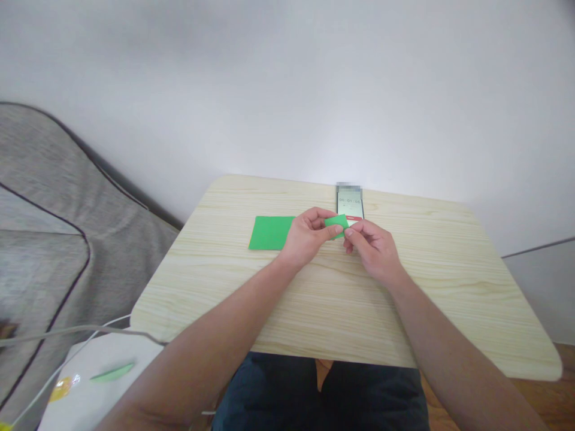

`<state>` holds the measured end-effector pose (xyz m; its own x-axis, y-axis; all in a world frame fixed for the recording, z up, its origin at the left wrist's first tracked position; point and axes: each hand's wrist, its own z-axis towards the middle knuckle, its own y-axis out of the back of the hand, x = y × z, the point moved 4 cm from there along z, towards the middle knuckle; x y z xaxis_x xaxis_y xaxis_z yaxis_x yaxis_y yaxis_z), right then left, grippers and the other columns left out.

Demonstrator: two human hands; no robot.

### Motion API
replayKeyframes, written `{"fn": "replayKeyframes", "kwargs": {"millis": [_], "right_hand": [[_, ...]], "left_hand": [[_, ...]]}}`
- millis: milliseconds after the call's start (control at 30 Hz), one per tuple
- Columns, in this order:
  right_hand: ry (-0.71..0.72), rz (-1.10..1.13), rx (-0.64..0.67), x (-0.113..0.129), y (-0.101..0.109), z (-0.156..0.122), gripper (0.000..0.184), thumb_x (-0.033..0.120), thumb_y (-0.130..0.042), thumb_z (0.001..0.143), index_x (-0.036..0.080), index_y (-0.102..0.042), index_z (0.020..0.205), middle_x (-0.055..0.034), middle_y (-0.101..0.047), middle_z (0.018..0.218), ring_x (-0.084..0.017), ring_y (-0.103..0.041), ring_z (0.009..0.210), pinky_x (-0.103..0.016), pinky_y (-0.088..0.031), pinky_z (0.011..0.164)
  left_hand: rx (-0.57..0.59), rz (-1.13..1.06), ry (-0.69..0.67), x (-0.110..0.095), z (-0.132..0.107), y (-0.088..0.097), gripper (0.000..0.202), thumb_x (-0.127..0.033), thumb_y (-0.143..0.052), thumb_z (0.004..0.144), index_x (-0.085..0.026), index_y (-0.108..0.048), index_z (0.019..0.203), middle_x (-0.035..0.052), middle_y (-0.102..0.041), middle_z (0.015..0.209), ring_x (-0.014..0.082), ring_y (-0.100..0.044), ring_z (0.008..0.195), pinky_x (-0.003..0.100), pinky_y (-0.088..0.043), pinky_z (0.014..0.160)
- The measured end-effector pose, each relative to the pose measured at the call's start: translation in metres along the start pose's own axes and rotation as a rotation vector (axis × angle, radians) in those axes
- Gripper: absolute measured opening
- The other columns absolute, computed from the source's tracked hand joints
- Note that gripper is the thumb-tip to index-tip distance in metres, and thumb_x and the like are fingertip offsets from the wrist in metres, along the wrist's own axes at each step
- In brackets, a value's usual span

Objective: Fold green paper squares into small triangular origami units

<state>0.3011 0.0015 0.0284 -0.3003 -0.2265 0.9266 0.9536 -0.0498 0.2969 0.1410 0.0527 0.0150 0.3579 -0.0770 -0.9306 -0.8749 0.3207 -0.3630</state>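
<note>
Above the middle of the table, a small folded piece of green paper point(336, 224) is pinched between both hands. My left hand point(309, 232) grips its left part, thumb in front and fingers behind. At its right corner the thumb and fingertips of my right hand point(372, 246) are closed on it. Flat on the table to the left lies a stack of green paper point(270, 232), its right end covered by my left hand. A phone point(349, 202) showing a timer sits just behind the hands, its lower end partly hidden.
The pale wooden table point(215, 287) stands against a white wall point(287, 90). Left of it is a grey sofa point(117, 215). On a white surface point(81, 413) at lower left lie a light green folded piece point(112, 372) and a yellow item point(61, 388), with cables point(108, 329) running across.
</note>
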Motion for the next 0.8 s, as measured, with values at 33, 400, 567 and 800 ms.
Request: {"fn": "replayKeyframes", "kwargs": {"millis": [33,400,567,800], "right_hand": [[0.004,-0.010,-0.001,0.0004,0.0000,-0.0001,0.026,0.038,-0.062,0.098,0.022,-0.066,0.078,0.0000,-0.067,0.068,-0.016,-0.062,0.065,-0.030,-0.047,0.064],[-0.011,0.045,-0.026,-0.0031,0.0015,-0.0010,0.023,0.037,-0.063,0.096,0.021,-0.068,0.080,-0.0007,-0.068,0.070,-0.016,-0.060,0.062,-0.030,-0.047,0.062],[-0.014,0.048,-0.043,-0.0030,0.0020,-0.0008,0.024,0.034,-0.064,0.095,0.021,-0.066,0.076,0.0005,-0.067,0.066,-0.015,-0.059,0.060,-0.029,-0.046,0.062],[-0.011,0.042,-0.057,0.0018,0.0028,-0.0009,0.025,0.032,-0.063,0.094,0.022,-0.064,0.072,0.0014,-0.065,0.062,-0.015,-0.056,0.057,-0.029,-0.045,0.061]], "left_hand": [[-0.001,-0.008,-0.001,0.0002,-0.0001,0.0001,0.047,-0.036,-0.094,0.064,-0.014,-0.070,0.098,0.0027,-0.077,0.081,0.0116,-0.067,0.069,0.026,-0.052,0.071],[0.082,-0.010,-0.008,0.0022,-0.0010,-0.0015,0.037,-0.041,-0.090,0.070,-0.013,-0.069,0.082,0.0043,-0.077,0.073,0.0149,-0.071,0.065,0.029,-0.055,0.069],[0.063,0.008,-0.018,0.0008,-0.0012,-0.0020,0.033,-0.041,-0.088,0.073,-0.013,-0.071,0.079,0.0043,-0.076,0.069,0.0153,-0.071,0.063,0.029,-0.055,0.067],[0.051,0.068,-0.022,-0.0037,-0.0017,-0.0019,0.030,-0.046,-0.082,0.079,-0.016,-0.077,0.078,0.0024,-0.073,0.071,0.0131,-0.065,0.064,0.029,-0.054,0.068]]}}
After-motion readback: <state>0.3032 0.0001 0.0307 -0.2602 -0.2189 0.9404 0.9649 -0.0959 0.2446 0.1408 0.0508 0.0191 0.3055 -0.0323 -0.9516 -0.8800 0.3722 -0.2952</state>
